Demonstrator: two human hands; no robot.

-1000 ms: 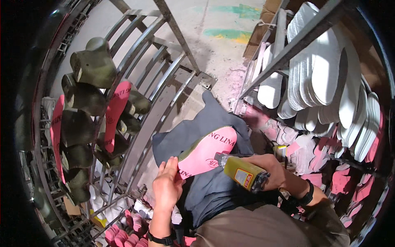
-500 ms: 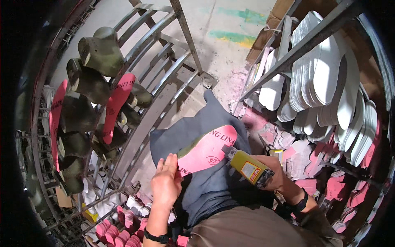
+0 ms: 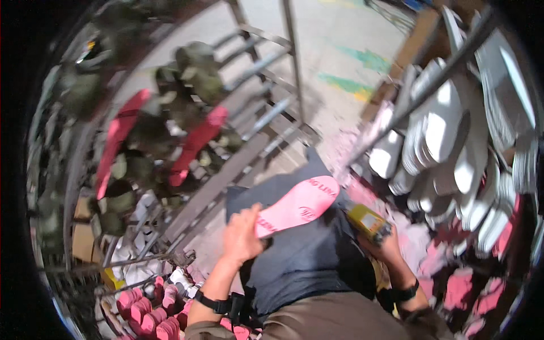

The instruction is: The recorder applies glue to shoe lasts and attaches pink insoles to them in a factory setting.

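Note:
A pink insole [image 3: 303,207] with dark print lies tilted above the dark cloth [image 3: 309,266] on my lap. My left hand [image 3: 243,235] is closed around its narrow end, while the broad end points up and right. My right hand [image 3: 386,246] grips a yellow staple gun [image 3: 367,222] by its rear part. The tool's nose is apart from the insole, off its right side. Motion blurs both hands somewhat. What lies beneath the insole is hidden.
On my left stands a metal rack [image 3: 263,122] with olive shoe lasts [image 3: 195,93] and pink insoles [image 3: 199,144]. White insoles [image 3: 447,133] hang in stacks at right. More pink insoles [image 3: 148,318] are bundled at lower left.
My right hand has drawn the staple gun away from the insole, to the right. The olive edge under the insole no longer shows. The whole view has shifted and blurred.

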